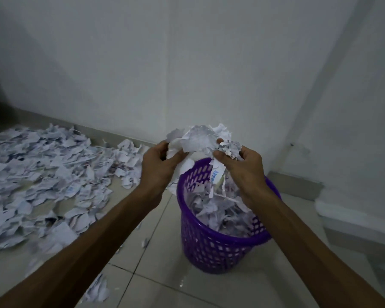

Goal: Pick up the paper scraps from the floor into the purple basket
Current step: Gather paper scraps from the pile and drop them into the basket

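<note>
A wide heap of paper scraps [38, 174] covers the tiled floor [156, 285] at left, reaching the wall. The left hand [157, 167] has its grip clenched on a bundle of scraps [200, 138], and the right hand [242, 165] grasps the same bundle from the other side. Below them stands the purple basket [216, 245], upright and partly filled with scraps.
</note>
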